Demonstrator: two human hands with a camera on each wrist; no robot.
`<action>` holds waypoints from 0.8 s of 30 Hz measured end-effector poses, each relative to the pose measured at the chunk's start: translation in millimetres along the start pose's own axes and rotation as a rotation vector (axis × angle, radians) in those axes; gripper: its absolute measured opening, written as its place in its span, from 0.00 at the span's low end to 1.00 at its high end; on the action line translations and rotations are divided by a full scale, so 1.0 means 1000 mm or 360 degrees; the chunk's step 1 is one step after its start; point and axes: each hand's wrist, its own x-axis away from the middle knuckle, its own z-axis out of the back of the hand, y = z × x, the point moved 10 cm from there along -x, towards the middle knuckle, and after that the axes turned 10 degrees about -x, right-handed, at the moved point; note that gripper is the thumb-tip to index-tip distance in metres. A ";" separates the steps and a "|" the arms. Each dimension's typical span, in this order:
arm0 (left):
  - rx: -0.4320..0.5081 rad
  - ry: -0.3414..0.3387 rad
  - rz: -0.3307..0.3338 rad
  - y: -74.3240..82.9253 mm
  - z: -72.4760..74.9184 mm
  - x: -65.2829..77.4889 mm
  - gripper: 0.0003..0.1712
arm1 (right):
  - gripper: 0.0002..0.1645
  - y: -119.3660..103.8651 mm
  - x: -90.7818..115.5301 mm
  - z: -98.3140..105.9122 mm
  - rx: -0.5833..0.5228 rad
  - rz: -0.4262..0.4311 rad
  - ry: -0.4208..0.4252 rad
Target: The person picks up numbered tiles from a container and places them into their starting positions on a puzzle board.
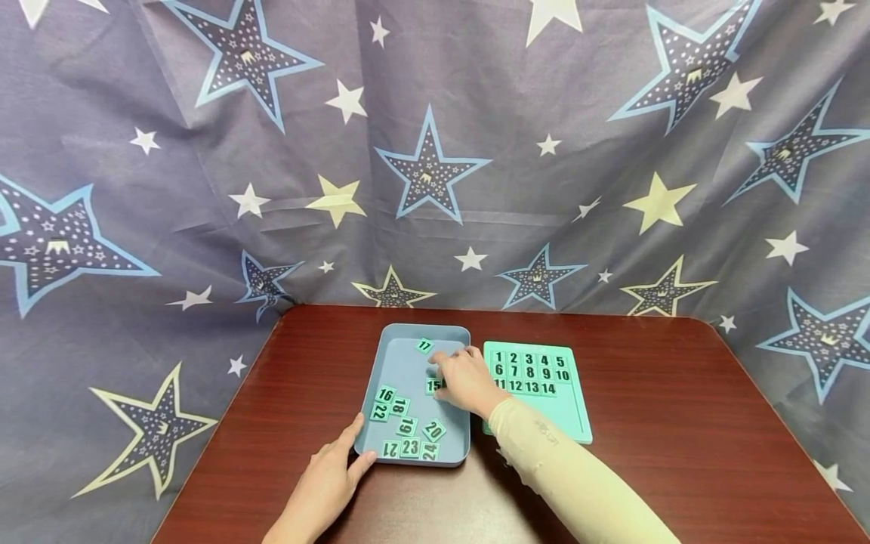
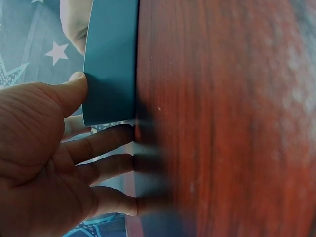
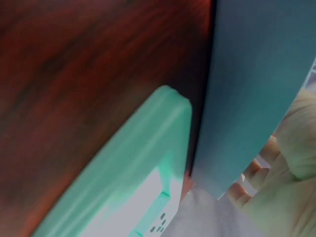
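A blue-grey tray (image 1: 413,332) on the table holds loose green number tiles. My right hand (image 1: 467,380) reaches over its right rim; thumb and index finger stand apart by tile 15 (image 1: 433,386), which is partly covered. Whether the thumb touches it is unclear. My left hand (image 1: 329,472) rests at the tray's near left corner. In the left wrist view its thumb (image 2: 74,94) touches the tray's rim, and the other fingers extend beside the corner. Right of the tray lies a mint-green number board (image 1: 537,418), with 1 to 14 in rows, partly behind the right wrist.
Tile 17 (image 1: 424,345) lies near the tray's far end. Tile 16 (image 1: 385,394), tile 20 (image 1: 433,431), tile 23 (image 1: 410,447) and several others lie toward its near left. The reddish-brown table (image 1: 680,423) meets a star-patterned curtain (image 1: 435,249) at the back.
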 end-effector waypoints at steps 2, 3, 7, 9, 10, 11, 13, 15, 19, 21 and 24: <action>-0.0002 -0.0003 0.0003 -0.001 0.000 0.000 0.39 | 0.37 -0.001 0.004 0.004 -0.0093 0.0022 0.0026; -0.0003 -0.0003 0.0004 -0.001 0.000 0.000 0.39 | 0.38 -0.001 0.006 0.007 -0.0133 0.0028 0.0043; -0.0005 0.0001 0.0005 -0.001 0.000 0.000 0.39 | 0.41 0.004 0.022 0.027 -0.0249 0.0040 0.0143; -0.0005 0.0000 0.0007 -0.002 0.000 0.000 0.39 | 0.42 0.010 0.034 0.040 -0.0269 0.0031 0.0197; -0.0005 0.0000 0.0004 -0.001 0.000 0.000 0.39 | 0.41 0.016 0.040 0.048 -0.0279 0.0029 0.0229; -0.0006 -0.0001 0.0003 0.000 0.000 0.000 0.39 | 0.41 0.021 0.048 0.056 -0.0279 0.0046 0.0265; -0.0006 -0.0004 0.0003 0.000 -0.001 0.000 0.39 | 0.42 0.035 0.063 0.072 -0.0261 0.0059 0.0328; -0.0008 -0.0006 0.0003 0.000 -0.001 0.000 0.39 | 0.42 0.053 0.079 0.088 -0.0240 0.0046 0.0378; -0.0014 -0.0011 0.0006 -0.001 -0.001 0.000 0.40 | 0.44 0.094 0.111 0.115 -0.0194 -0.0045 0.0420; -0.0018 -0.0007 -0.0001 -0.001 -0.001 0.000 0.40 | 0.43 0.113 0.127 0.125 -0.0178 -0.0093 0.0426; -0.0025 0.0000 -0.0014 0.000 0.000 0.001 0.39 | 0.42 0.138 0.148 0.134 -0.0137 -0.0144 0.0434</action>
